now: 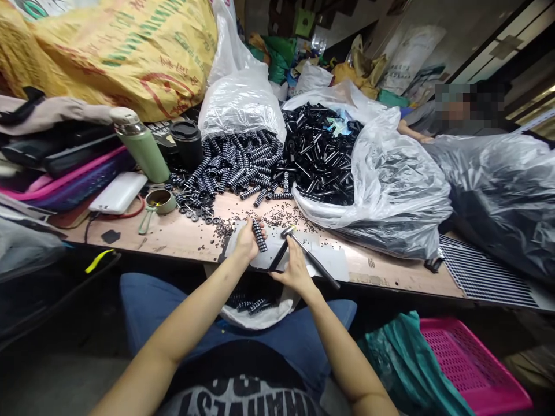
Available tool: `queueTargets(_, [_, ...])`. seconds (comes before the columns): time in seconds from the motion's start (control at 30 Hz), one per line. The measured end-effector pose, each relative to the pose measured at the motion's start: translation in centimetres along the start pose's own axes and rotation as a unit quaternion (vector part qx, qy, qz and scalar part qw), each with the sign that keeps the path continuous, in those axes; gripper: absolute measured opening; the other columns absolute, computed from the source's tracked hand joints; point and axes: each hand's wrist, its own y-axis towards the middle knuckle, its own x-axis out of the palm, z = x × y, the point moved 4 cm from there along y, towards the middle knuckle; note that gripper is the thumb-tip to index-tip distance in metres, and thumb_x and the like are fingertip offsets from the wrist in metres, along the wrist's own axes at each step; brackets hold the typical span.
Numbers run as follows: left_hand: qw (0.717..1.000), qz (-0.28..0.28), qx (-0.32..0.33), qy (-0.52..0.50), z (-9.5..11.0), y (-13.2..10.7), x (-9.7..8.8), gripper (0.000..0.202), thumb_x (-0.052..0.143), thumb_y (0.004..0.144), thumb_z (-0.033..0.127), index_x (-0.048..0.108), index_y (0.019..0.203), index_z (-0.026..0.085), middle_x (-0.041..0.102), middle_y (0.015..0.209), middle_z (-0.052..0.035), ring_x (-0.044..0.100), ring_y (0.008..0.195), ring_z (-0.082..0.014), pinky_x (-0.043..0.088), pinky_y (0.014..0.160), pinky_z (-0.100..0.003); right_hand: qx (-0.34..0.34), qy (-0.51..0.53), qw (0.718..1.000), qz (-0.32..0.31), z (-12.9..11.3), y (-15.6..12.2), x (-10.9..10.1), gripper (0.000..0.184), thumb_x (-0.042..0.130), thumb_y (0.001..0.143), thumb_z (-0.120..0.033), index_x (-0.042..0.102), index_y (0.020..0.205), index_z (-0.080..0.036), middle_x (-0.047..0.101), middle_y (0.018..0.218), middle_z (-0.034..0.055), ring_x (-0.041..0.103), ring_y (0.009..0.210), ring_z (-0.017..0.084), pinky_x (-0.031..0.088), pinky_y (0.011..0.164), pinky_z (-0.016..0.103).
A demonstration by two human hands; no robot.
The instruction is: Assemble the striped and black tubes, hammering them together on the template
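Observation:
My left hand (246,241) is closed around a ribbed black-and-white cylinder (259,236), held upright over a grey plate (338,261) at the table's front edge. To its right, my right hand (297,268) has its thumb and fingers around a slim black tube (278,255), which slants down to the left. A small hammer (321,270) with a metal head and dark handle is right beside the right fingers, its handle pointing to the front right. Whether those fingers also touch the hammer I cannot tell. Tiny dark pieces (284,216) are scattered behind the plate.
Ribbed cylinders (243,160) pile up at the back, beside black tubes in a plastic bag (381,190). A green bottle (145,147), black cup (186,141) and small metal cup (160,201) stand left. An open sack (255,318) is at my lap. Another person (420,124) sits back right.

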Motion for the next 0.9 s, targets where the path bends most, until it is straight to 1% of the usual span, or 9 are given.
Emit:
queueTargets(0.07, [0.998, -0.043, -0.039, 0.008, 0.7, -1.0, 0.3, 0.032, 0.05, 0.092, 0.045, 0.055, 0.093, 0.013, 0.05, 0.061, 0.0036, 0.042, 0.04, -0.0045, 0.032, 0.038, -0.016, -0.021, 0.023, 1.0, 0.005, -0.4, 0.1, -0.7, 0.11, 0.079, 0.06, -0.03, 0.015, 0.149, -0.015, 0.032, 0.147, 0.0196, 0.029, 0.139, 0.033, 0.027, 0.115, 0.051])
queueTargets(0.17, [0.989, -0.102, -0.04, 0.097, 1.7, -2.5, 0.5, 0.04, 0.057, 0.086, 0.048, 0.058, 0.108, 0.014, 0.048, 0.055, 0.0056, 0.035, 0.033, -0.004, 0.022, 0.033, -0.015, -0.072, 0.069, 0.995, 0.001, -1.8, 0.5, -1.9, 0.113, 0.081, 0.061, -0.036, 0.012, 0.149, -0.019, 0.03, 0.149, 0.0175, 0.028, 0.14, 0.031, 0.031, 0.114, 0.05])
queueTargets(0.27, [0.976, -0.111, -0.036, 0.183, 2.0, -3.5, 0.9, 0.051, 0.057, 0.085, 0.052, 0.056, 0.121, 0.015, 0.048, 0.051, 0.0068, 0.034, 0.03, -0.0047, 0.021, 0.032, -0.016, -0.133, 0.097, 0.986, -0.01, -3.9, 1.3, -2.9, 0.114, 0.081, 0.062, -0.039, 0.01, 0.15, -0.02, 0.027, 0.15, 0.0169, 0.025, 0.141, 0.03, 0.032, 0.114, 0.049])
queueTargets(0.33, [0.975, -0.094, -0.036, 0.197, 1.8, -3.8, 1.1, 0.048, 0.058, 0.084, 0.049, 0.06, 0.117, 0.014, 0.052, 0.053, 0.0049, 0.039, 0.033, -0.0054, 0.026, 0.033, -0.017, -0.172, 0.107, 0.979, -0.022, -5.1, 1.9, -3.1, 0.112, 0.08, 0.063, -0.036, 0.011, 0.15, -0.02, 0.027, 0.15, 0.0163, 0.024, 0.142, 0.03, 0.029, 0.115, 0.049])
queueTargets(0.4, [0.98, -0.061, -0.013, 0.187, 1.8, -3.8, 1.1, 0.037, 0.061, 0.08, 0.042, 0.065, 0.101, 0.012, 0.056, 0.056, 0.0025, 0.046, 0.038, -0.0067, 0.033, 0.036, -0.017, -0.204, 0.118, 0.971, -0.032, -6.0, 2.4, -3.1, 0.11, 0.079, 0.064, -0.032, 0.01, 0.149, -0.021, 0.026, 0.151, 0.0152, 0.022, 0.143, 0.029, 0.025, 0.117, 0.048])
queueTargets(0.47, [0.982, -0.04, 0.007, 0.184, 1.7, -3.9, 1.2, 0.028, 0.063, 0.076, 0.038, 0.065, 0.084, 0.011, 0.058, 0.056, 0.0006, 0.052, 0.042, -0.0092, 0.041, 0.041, -0.019, -0.223, 0.129, 0.965, -0.04, -6.4, 2.8, -2.9, 0.108, 0.077, 0.065, -0.028, 0.009, 0.149, -0.021, 0.023, 0.153, 0.0149, 0.02, 0.144, 0.028, 0.022, 0.119, 0.047])
queueTargets(0.53, [0.981, -0.037, 0.001, 0.192, 1.6, -4.1, 1.3, 0.026, 0.062, 0.075, 0.038, 0.063, 0.077, 0.012, 0.059, 0.054, -0.0009, 0.056, 0.045, -0.0124, 0.046, 0.044, -0.022, -0.223, 0.139, 0.964, -0.049, -6.3, 3.0, -2.4, 0.108, 0.076, 0.065, -0.026, 0.009, 0.149, -0.02, 0.021, 0.154, 0.0155, 0.019, 0.144, 0.028, 0.021, 0.119, 0.046])
queueTargets(0.67, [0.979, -0.019, -0.04, 0.199, 1.3, -4.4, 1.4, 0.025, 0.062, 0.076, 0.038, 0.06, 0.076, 0.013, 0.06, 0.052, -0.0013, 0.057, 0.043, -0.0137, 0.048, 0.043, -0.024, -0.195, 0.149, 0.967, -0.069, -5.7, 3.1, -1.4, 0.111, 0.079, 0.063, -0.029, 0.008, 0.149, -0.02, 0.022, 0.153, 0.0163, 0.021, 0.144, 0.028, 0.023, 0.118, 0.046])
queueTargets(0.9, [0.968, -0.022, -0.079, 0.237, 1.0, -3.9, 1.3, 0.028, 0.061, 0.08, 0.04, 0.058, 0.074, 0.013, 0.059, 0.053, -0.0018, 0.055, 0.041, -0.0118, 0.048, 0.042, -0.023, -0.137, 0.16, 0.977, -0.019, -5.3, 3.3, -0.3, 0.111, 0.083, 0.053, -0.028, 0.021, 0.144, -0.019, 0.038, 0.141, 0.0156, 0.037, 0.133, 0.028, 0.034, 0.111, 0.045])
